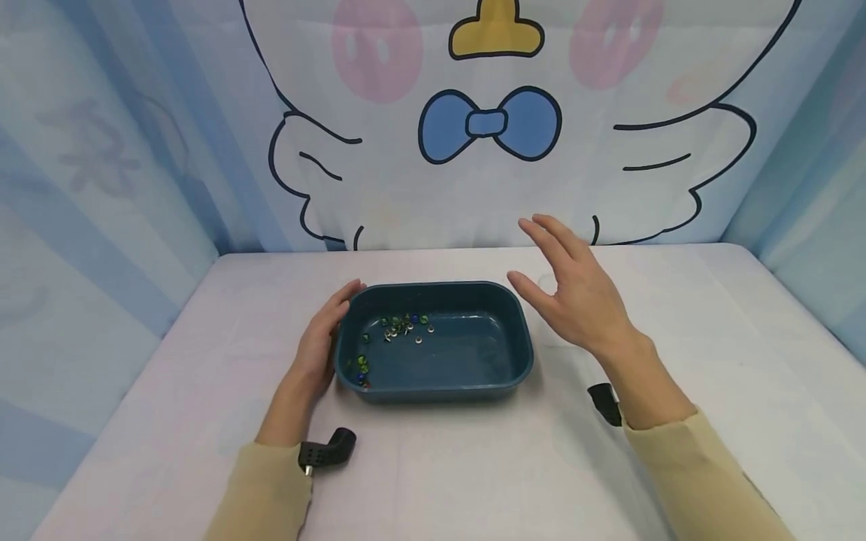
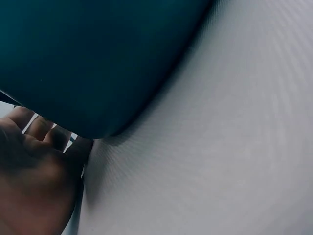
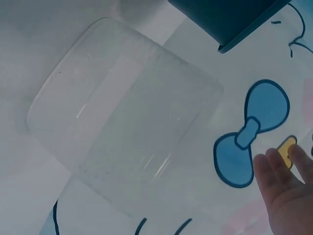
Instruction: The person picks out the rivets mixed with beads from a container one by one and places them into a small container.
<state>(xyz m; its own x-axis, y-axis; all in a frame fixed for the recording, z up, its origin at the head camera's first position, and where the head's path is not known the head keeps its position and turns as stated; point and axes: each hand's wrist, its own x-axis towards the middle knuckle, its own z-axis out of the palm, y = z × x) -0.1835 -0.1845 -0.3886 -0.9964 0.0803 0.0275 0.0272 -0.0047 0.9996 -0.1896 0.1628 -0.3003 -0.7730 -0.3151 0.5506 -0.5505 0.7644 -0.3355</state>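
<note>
A dark teal plastic tub (image 1: 460, 372) sits on the table. Inside, toward its left, lie small green and blue glass beads (image 1: 362, 364) and small shiny metallic pieces (image 1: 399, 326) too tiny to identify. My left hand (image 1: 316, 346) rests against the tub's left outer wall, fingers extended along it toward the far corner; in the left wrist view the hand (image 2: 36, 171) is beside the tub (image 2: 98, 63). Raised past the tub's right end, my right hand (image 1: 578, 293) holds nothing, its fingers and thumb spread. Below it, the right wrist view shows a clear plastic box (image 3: 132, 112).
A white cloth covers the table (image 1: 433, 473). Behind it hangs a curtain printed with a cartoon figure and a blue bow tie (image 1: 487, 124). More curtain (image 1: 101, 225) hangs at the sides. Black wrist-camera mounts (image 1: 328, 448) stick out from both wrists.
</note>
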